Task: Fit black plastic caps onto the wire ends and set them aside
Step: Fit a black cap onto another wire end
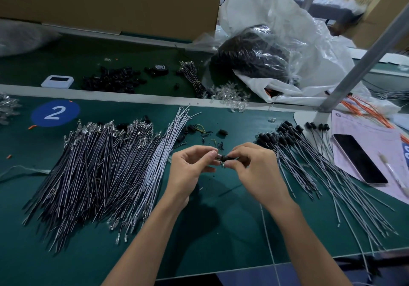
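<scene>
The left hand (192,166) and right hand (254,168) pinch one black cap (225,158) from both sides, over the green bench (221,241) middle. Free surface lies toward the near edge, between the uncapped wires (99,170) and the capped wires (309,166).

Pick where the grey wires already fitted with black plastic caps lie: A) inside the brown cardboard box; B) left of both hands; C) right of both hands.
C: the capped grey wires fan out right of the right hand, beside the dark flat phone; the left pile shows bare metal terminals.
</scene>
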The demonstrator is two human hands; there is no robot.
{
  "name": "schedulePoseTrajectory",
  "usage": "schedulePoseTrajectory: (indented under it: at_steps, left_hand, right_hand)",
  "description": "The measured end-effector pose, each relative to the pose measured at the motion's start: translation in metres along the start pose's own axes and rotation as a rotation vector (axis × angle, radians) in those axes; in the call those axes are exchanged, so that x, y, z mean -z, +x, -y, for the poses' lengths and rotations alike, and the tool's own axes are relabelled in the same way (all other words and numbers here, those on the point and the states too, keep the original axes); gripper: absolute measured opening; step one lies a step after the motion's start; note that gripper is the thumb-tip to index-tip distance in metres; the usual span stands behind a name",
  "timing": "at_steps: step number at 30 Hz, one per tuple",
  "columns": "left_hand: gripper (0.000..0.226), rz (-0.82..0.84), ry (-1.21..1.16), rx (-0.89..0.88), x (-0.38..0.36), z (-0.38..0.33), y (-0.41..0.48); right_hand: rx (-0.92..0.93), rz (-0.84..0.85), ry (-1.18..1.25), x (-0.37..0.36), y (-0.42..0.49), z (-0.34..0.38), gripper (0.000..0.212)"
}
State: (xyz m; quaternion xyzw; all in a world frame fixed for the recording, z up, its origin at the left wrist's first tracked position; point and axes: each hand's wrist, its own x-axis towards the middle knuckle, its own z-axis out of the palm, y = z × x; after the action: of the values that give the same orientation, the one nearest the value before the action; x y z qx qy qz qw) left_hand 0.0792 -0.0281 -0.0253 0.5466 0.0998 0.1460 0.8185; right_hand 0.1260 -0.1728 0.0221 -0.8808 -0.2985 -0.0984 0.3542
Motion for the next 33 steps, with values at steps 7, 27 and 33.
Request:
schedulePoseTrajectory:
  at_steps: [7, 27, 33]
  left_hand:
    - [0.013, -0.054, 0.189, -0.065, 0.002, 0.006, 0.004]
    - [0.013, -0.137, 0.519, -0.303, 0.003, 0.012, 0.004]
    - [0.021, -0.086, 0.491, -0.247, 0.003, 0.009, 0.004]
  right_hand:
    - [-0.025, 0.02, -0.188, 0.01, -0.005, -0.005, 0.009]
    - [0.025, 0.068, 0.002, 0.022, -0.006, -0.01, 0.007]
    - [-0.019, 0.062, 0.045, 0.022, -0.006, -0.012, 0.008]
